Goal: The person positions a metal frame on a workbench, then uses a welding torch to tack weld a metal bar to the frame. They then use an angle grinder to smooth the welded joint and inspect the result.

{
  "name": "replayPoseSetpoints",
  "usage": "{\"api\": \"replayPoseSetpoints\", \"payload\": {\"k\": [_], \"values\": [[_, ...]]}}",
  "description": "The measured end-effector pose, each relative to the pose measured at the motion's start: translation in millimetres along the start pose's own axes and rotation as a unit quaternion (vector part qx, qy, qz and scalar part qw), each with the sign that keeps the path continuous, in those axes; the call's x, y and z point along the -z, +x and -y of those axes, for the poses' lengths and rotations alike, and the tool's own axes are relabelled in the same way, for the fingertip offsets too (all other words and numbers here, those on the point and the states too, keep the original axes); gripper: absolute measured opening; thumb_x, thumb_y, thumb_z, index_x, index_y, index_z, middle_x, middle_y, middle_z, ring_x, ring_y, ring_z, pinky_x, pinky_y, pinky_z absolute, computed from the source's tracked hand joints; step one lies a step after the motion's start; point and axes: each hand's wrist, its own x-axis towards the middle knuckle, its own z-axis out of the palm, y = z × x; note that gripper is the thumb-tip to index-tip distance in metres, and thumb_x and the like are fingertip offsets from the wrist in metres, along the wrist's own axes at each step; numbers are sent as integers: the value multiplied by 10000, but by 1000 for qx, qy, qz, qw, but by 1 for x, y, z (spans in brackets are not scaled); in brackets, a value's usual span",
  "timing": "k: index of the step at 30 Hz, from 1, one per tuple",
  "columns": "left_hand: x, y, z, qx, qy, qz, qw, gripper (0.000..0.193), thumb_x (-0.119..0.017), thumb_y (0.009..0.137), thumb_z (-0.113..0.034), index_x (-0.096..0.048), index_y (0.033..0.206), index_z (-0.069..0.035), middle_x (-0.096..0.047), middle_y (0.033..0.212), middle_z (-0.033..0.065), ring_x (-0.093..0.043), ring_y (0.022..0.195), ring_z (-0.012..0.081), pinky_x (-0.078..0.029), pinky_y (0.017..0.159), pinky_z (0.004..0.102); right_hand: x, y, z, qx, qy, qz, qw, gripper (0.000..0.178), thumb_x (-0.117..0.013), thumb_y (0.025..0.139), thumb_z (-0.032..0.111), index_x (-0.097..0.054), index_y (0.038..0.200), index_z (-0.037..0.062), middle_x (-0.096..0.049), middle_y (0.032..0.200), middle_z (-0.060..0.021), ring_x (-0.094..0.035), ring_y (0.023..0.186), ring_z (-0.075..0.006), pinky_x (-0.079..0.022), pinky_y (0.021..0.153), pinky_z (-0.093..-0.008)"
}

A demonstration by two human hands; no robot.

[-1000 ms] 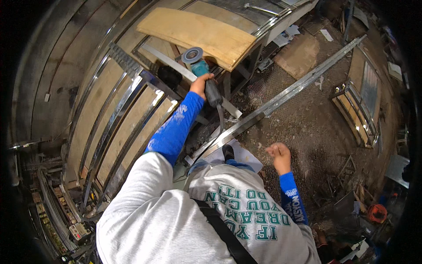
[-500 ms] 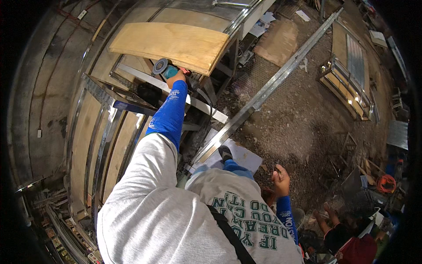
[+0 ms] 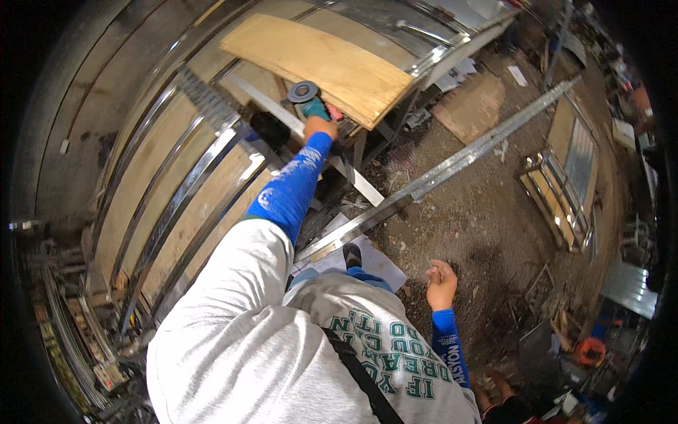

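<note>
At the end of my outstretched arm, my left hand (image 3: 321, 128) is wrapped round a teal angle grinder (image 3: 311, 108). Its dark round disc (image 3: 304, 91) faces up, beside the near edge of a light plywood board (image 3: 318, 60). Below the grinder a pale metal bar (image 3: 364, 185) runs slantwise, partly covered by my forearm. My right hand (image 3: 442, 283) is held out over the gravelly ground, thumb and fingers pinched together. Whatever lies in that pinch is too small to make out.
A long metal channel (image 3: 424, 185) crosses slantwise in front of me. Metal-framed wooden panels (image 3: 198, 258) stand at left. A smaller metal-and-wood frame (image 3: 558, 201) lies at right, with an orange coil (image 3: 590, 351) nearer. Another person's arm (image 3: 501, 385) shows at the lower right edge.
The whole view has swung, so the board and grinder appear farther right. My left hand keeps its hold on the angle grinder. The other person has mostly slipped out at the bottom.
</note>
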Motion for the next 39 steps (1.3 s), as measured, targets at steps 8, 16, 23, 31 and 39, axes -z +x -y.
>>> {"api": "replayPoseSetpoints", "payload": {"k": [8,16,23,31,39], "values": [[60,-223,144,-344,-154,61,924,282,-748,945,-172,-744,1160,9,-730,1073,251,-727,973,394,-576,856,439,-67,49,40,3,56,233,971,218,-547,1068,24,-722,1198,12,-713,924,-70,-610,680,-98,-519,628,-269],[169,-404,271,-101,-125,-31,987,249,-791,935,-263,-801,878,-20,-739,807,143,-689,717,343,-563,698,428,-201,52,106,211,-135,601,759,268,-637,1025,77,-555,1281,61,-735,744,-137,-724,612,-242,-558,578,-370],[169,-491,230,-54,84,-230,968,305,-826,838,-299,-796,1079,-116,-751,1058,32,-641,1027,270,-519,920,414,-270,-42,156,426,-113,748,496,365,-642,1023,111,-488,1353,96,-683,696,-205,-702,645,-425,-519,567,-525],[168,-571,301,80,-15,-426,901,172,-850,811,-197,-806,940,-93,-757,934,41,-656,926,283,-534,850,423,-312,-181,166,488,-82,819,290,349,-612,1042,50,-429,1338,27,-665,689,-149,-704,612,-336,-513,552,-431],[222,-662,408,114,-92,-434,889,133,-783,888,-111,-751,1000,-49,-738,960,111,-649,951,325,-532,853,431,-349,-345,195,529,-82,822,196,271,-677,1017,132,-570,1241,23,-699,765,-198,-717,724,-422,-551,643,-473]]}}
